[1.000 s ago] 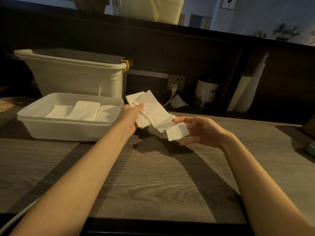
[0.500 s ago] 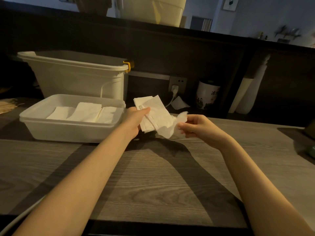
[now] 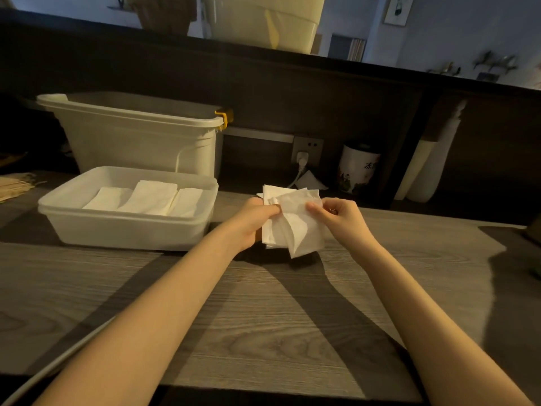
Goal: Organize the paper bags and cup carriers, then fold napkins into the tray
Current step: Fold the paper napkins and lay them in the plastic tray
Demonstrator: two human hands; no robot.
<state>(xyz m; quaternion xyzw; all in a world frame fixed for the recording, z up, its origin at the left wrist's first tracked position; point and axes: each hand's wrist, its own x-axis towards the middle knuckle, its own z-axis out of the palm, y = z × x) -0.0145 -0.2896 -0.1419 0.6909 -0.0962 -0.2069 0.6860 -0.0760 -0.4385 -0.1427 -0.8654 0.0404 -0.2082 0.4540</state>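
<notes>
Both hands met over the grey wood-grain worktop [image 3: 263, 332], just right of the white plastic tray [image 3: 123, 232]. The left hand [image 3: 251, 219] had its grip clenched round a small stack of white napkins [image 3: 273, 232], thumb laid across the front near the top edge and fingers curled behind. The right hand [image 3: 341, 215] pinched the upper right corner of the front napkin [image 3: 301, 227] between thumb and forefinger, the other fingers loosely curled; that sheet hung in front of the stack, creased down its middle, its lower corner dipping below the others. The whole bundle was held above the worktop, casting a dark shadow beneath it. Inside the tray lay three folded napkins [image 3: 146, 197] side by side, overlapping slightly and leaning against one another. Behind the tray stood a taller white bin [image 3: 140, 142] with a yellow clip at its right rim. Against the dark back panel were a wall socket [image 3: 307, 149] with a white plug in it, a printed white jar [image 3: 357, 168], and a pale upright roll [image 3: 424, 168] farther right. Brown paper items [image 3: 14, 186] showed at the far left edge, too cropped to tell apart.
</notes>
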